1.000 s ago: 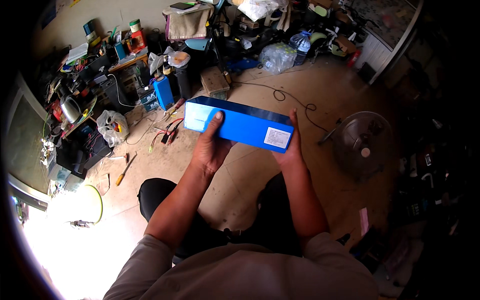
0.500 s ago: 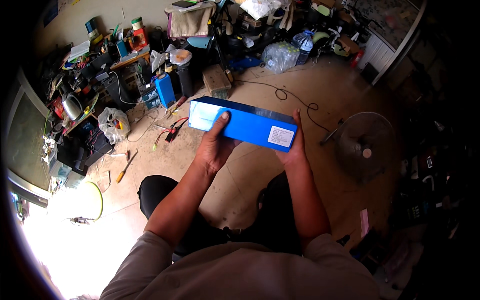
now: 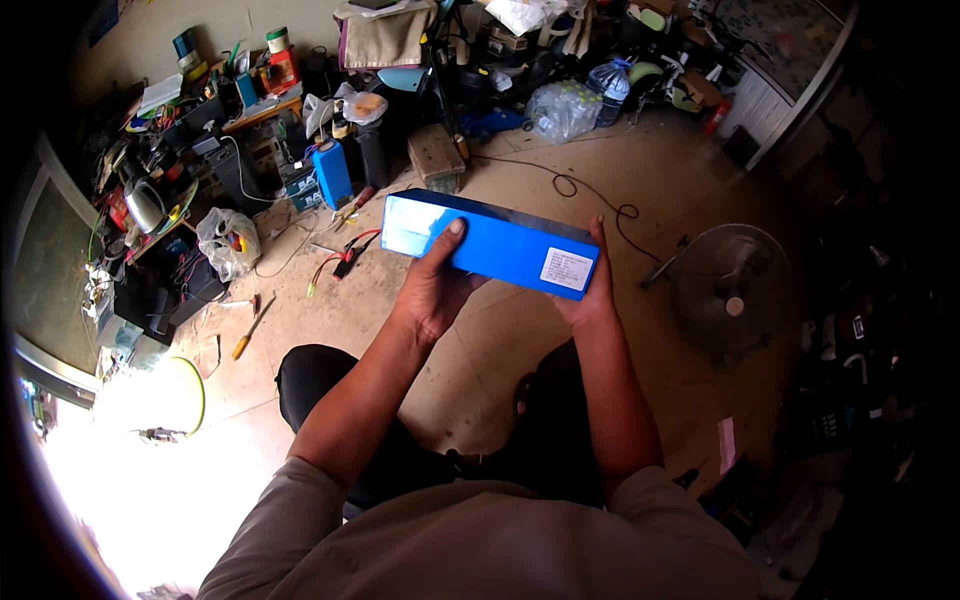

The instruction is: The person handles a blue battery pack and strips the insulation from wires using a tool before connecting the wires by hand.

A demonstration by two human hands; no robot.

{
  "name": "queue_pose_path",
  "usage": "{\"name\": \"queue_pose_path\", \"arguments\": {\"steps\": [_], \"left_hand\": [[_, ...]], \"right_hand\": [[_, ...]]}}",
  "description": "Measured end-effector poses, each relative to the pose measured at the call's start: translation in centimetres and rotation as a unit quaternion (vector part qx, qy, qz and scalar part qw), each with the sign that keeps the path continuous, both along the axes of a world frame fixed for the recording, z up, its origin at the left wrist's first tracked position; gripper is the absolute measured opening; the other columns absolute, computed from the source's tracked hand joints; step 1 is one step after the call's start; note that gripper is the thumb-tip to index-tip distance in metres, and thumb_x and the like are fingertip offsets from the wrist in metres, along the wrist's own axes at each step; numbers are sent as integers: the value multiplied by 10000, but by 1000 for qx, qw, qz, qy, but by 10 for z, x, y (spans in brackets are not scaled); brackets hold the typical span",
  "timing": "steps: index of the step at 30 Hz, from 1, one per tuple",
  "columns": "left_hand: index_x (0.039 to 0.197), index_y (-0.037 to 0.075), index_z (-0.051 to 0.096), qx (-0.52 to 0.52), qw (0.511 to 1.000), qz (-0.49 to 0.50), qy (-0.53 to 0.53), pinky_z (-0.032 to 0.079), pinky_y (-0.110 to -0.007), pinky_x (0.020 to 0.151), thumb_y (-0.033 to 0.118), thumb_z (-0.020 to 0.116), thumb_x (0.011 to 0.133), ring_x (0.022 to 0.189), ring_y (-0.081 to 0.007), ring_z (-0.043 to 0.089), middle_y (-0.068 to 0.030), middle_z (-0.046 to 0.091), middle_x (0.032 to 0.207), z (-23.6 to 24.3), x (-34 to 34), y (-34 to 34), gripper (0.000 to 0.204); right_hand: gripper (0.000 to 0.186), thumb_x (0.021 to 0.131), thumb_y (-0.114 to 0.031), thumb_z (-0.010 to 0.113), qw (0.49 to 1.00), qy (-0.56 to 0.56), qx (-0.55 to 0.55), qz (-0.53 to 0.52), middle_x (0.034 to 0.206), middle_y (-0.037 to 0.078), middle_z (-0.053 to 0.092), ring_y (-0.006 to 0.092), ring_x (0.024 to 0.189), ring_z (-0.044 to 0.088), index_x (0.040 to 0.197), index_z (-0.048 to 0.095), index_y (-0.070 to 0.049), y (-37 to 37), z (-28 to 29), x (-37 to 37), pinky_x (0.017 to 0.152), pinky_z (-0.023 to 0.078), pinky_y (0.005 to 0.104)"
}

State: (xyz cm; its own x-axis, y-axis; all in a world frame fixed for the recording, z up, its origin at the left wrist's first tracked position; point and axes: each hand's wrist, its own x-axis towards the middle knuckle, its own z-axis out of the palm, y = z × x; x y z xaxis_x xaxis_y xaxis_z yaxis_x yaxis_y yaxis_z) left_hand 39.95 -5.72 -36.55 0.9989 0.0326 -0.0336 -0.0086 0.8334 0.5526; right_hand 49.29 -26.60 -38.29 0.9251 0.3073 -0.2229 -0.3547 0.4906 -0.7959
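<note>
I hold a long blue box-like pack [image 3: 500,245], with a black top side and a white label near its right end, raised above my knees and tilted a little down to the right. My left hand [image 3: 435,280] grips it from below, thumb pressed on the front face and fingers mostly hidden behind it. My right hand [image 3: 590,280] is wrapped round the right end, its fingertips showing past the upper corner. Beyond the pack on the floor lie red-and-black leads [image 3: 345,260], and a similar upright blue pack [image 3: 331,175] stands farther back.
A screwdriver [image 3: 252,330] lies on the floor left of my knees. Cluttered shelves [image 3: 262,113], a plastic bag [image 3: 227,240] and a wooden block [image 3: 433,158] line the left and back. A metal fan [image 3: 730,290] stands at right, a cable [image 3: 565,188] loops behind, and water bottles [image 3: 562,112] sit farther back.
Both my hands and the blue pack have shifted slightly to the right and upward in the picture. The grip on the pack looks the same.
</note>
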Motion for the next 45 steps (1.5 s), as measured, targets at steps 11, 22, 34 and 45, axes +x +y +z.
{"name": "queue_pose_path", "arguments": {"steps": [11,22,34,45], "left_hand": [[1396,85,461,-11,1000,2,-4,450,-537,1098,337,832,874,1282,-282,551,-119,566,1348,-7,2,3,688],[1434,105,432,7,1000,-3,4,434,-537,1115,385,859,837,1309,-288,538,-115,557,1376,-5,0,3,786],[1434,116,431,8,1000,0,4,440,-531,1110,374,853,845,1302,-284,546,-116,563,1371,-4,-1,2,769],[1408,98,463,1,1000,-4,12,437,-523,1109,366,837,864,1291,-280,550,-114,576,1354,-8,0,3,712]], "right_hand": [[999,933,-792,460,1000,7,-10,-4,1487,201,488,332,1344,531,1590,285,-60,5,8,-7,1071,473,481],[963,948,-790,426,1000,12,-12,-5,1450,194,521,318,1301,568,1569,328,-61,5,10,-8,1025,507,476],[990,919,-817,445,999,18,-27,-3,1458,188,517,323,1303,560,1567,341,-76,4,9,-9,1013,501,496],[969,930,-805,441,999,35,-27,-10,1459,180,507,316,1311,543,1568,341,-83,6,10,-10,1026,482,490]]}}
